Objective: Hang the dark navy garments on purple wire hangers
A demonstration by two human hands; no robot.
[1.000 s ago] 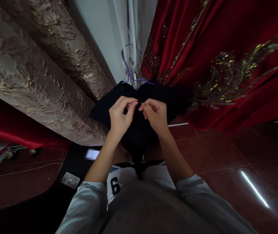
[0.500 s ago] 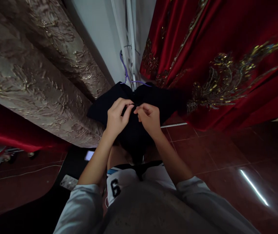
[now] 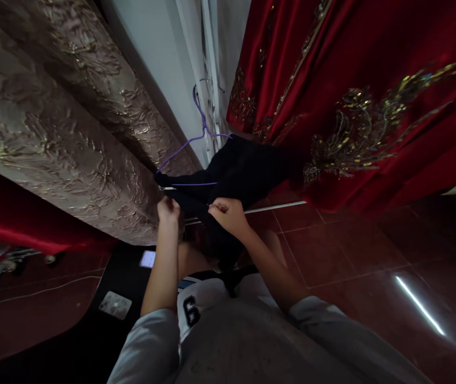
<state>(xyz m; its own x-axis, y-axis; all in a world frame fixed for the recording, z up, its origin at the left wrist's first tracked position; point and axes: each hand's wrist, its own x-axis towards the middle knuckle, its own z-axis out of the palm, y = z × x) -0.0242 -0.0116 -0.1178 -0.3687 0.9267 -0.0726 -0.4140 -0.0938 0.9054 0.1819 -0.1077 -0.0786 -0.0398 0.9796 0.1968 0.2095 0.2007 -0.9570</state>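
A black shirt [image 3: 247,165] hangs partly on a purple wire hanger [image 3: 204,128], with the hanger's left arm and part of its lower bar bare. My left hand [image 3: 168,209] is closed on the shirt's left side, just under a small pale label at the hanger's left end. To the right, my right hand [image 3: 225,210] pinches the shirt's front edge between thumb and fingers. The shirt's right shoulder still covers the hanger there. Below both hands the dark cloth drops toward my lap, and its folds are hard to make out.
A beige embossed curtain [image 3: 92,133] hangs close on the left, and a red curtain [image 3: 356,106] with gold sequins on the right. White poles [image 3: 212,58] stand behind the hanger. Two phones, one lit phone [image 3: 148,259] and one patterned phone [image 3: 114,305], lie on a black surface.
My hands have moved apart and lower, the left one down and to the left. The shirt's left side has come off the hanger's arm, baring the purple wire.
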